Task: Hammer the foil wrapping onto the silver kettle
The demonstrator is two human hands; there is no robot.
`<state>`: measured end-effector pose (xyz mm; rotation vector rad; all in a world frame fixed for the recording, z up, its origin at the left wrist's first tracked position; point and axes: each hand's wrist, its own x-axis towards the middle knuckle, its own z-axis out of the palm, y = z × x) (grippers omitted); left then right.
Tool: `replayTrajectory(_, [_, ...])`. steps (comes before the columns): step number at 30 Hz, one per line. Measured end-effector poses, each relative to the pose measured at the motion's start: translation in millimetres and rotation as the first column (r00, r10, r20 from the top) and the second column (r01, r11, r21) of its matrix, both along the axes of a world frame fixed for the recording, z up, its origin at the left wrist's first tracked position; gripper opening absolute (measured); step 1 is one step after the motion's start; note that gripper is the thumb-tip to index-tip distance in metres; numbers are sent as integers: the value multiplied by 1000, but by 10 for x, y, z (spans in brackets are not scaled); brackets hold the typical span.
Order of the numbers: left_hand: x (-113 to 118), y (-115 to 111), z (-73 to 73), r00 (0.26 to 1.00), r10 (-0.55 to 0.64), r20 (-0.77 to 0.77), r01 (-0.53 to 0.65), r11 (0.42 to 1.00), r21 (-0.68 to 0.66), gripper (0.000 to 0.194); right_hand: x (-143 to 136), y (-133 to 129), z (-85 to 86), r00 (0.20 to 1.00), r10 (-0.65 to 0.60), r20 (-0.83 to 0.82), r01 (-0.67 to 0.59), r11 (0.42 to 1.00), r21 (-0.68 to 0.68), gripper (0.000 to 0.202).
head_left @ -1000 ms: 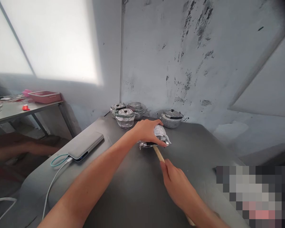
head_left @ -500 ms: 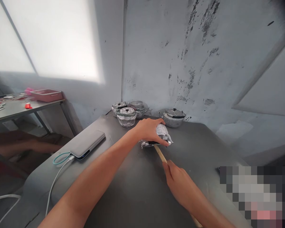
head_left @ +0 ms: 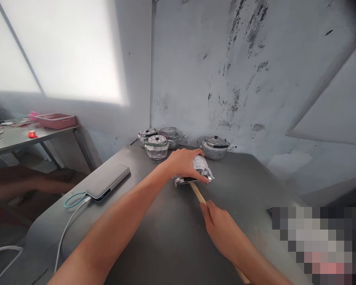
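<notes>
My left hand (head_left: 186, 163) is wrapped over a small foil-wrapped pot (head_left: 199, 164), rounded side up, its crinkled foil edge spreading low near the tabletop. A dark strip shows along that near edge, under my fingers. In my right hand (head_left: 221, 223) is a wooden stick (head_left: 198, 194), gripped along its length. Its far end meets the underside of the pot's near edge, and the rest passes beneath my palm and shows again below my wrist. What the stick's tip touches inside is hidden.
Several small silvery pots (head_left: 156, 148) cluster at the table's back left. A lidded pot (head_left: 214, 148) stands at the back by the wall. A power bank (head_left: 108, 181) with a white cable (head_left: 67, 227) lies left. A pink basket (head_left: 57, 121) sits on another table.
The whole view has shifted slightly left. Both hands keep their holds on the pot and the stick, with almost no visible movement.
</notes>
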<state>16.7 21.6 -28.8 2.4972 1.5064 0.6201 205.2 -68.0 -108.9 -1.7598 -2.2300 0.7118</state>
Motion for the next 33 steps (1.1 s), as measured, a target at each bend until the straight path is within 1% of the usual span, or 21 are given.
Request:
replayTrajectory(10, [6,-8,11,1000,5,-24,-5,1000,-7,90,-6,-18,8,1000,0,-2,0,1000,-1,37])
replayTrajectory(13, [7,-13,19,1000,7,-13,-7,1000,-6,89,-16,-14,14,1000,-21,2,21,1000,18,37])
replayTrajectory(15, [10,-16,21,1000,13,-7,-13,1000,-10,89,-32,0,32,1000,-24,13,24,999,33,34])
replayTrajectory(17, [15,-19,22,1000,16,-9,-16,1000,-16,90,-51,15,58,1000,-1,19,1,1000,27,31])
replayTrajectory(21, [21,-19,20,1000,13,-19,-13,1000,-8,91,-65,12,93,1000,-1,-1,1,1000,23,35])
replayTrajectory(25, [16,-19,20,1000,9,-3,-10,1000,-23,90,-23,-11,77,1000,-27,-1,27,999,20,38])
replayTrajectory(33, [16,-16,8,1000,6,3,-6,1000,-12,88,24,-7,22,1000,-8,-9,8,1000,-6,39])
